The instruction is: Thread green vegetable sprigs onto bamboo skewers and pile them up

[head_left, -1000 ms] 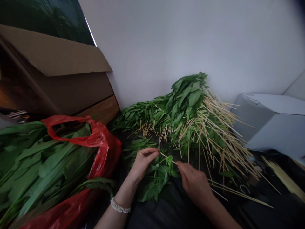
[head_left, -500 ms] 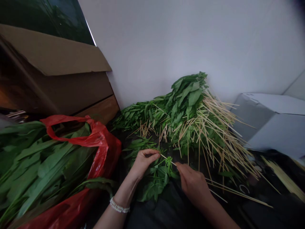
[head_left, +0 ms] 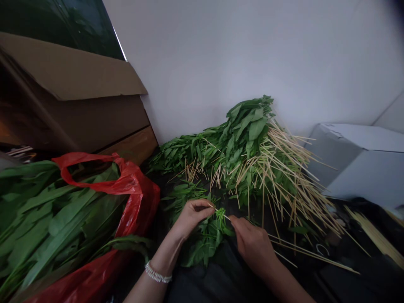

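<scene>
Between my hands runs a thin wooden skewer (head_left: 226, 217), with green stems bunched on its middle and leafy greens (head_left: 206, 244) hanging below. My left hand (head_left: 196, 216), with a beaded bracelet at the wrist, pinches the skewer's left end between thumb and forefinger. Fingers of my right hand (head_left: 252, 240) are closed round the skewer just right of the stems. Behind my hands lie loose leafy stems (head_left: 183, 195) on the dark surface. Farther back rises a pile of skewered greens (head_left: 249, 122), its bare sticks (head_left: 290, 168) fanning out to the right.
At my left a red plastic bag (head_left: 135, 185) holds large green leaves (head_left: 59, 219). Behind it stands a cardboard box (head_left: 94, 113). A white box (head_left: 362, 160) sits on the right, with a bundle of skewers (head_left: 378, 235) in front of it. A pale wall closes off the back.
My left hand has moved slightly right and down, closer to the bunched stems. Less of the bare skewer shows between my hands. My right hand has shifted a little left.
</scene>
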Demonstrator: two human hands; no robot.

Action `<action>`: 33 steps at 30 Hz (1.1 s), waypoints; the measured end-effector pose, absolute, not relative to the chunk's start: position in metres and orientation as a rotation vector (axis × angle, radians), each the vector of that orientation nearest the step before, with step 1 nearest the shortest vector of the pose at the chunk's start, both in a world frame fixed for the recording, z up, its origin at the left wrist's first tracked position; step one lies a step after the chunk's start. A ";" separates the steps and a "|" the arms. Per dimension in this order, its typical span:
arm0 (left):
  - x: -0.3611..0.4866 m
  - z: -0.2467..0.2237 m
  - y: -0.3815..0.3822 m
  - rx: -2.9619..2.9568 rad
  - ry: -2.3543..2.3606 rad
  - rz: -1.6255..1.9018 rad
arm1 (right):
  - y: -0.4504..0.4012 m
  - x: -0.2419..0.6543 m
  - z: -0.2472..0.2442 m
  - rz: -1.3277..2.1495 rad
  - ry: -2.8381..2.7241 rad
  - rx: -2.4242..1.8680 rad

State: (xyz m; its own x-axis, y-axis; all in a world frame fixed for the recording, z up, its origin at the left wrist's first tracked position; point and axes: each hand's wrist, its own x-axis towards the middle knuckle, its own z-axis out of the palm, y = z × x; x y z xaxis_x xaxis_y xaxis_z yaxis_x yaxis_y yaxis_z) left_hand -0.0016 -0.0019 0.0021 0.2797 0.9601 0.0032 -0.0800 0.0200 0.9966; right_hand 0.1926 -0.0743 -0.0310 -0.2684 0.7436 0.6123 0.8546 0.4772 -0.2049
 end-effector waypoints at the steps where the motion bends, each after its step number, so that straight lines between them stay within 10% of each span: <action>1: 0.000 0.003 -0.003 1.303 0.920 1.019 | -0.074 0.192 -0.030 -0.225 -2.072 -1.316; 33: 0.005 -0.026 -0.003 2.372 1.632 0.674 | -0.087 0.212 -0.001 -0.056 -1.306 -1.489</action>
State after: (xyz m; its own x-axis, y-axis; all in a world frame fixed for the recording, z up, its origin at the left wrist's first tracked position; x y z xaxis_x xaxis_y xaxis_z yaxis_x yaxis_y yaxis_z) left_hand 0.0048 -0.0029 -0.0262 0.2932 0.9196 0.2613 0.8361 -0.3792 0.3964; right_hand 0.2124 -0.0873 -0.0006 0.3907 0.6673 0.6341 0.7189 0.2090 -0.6629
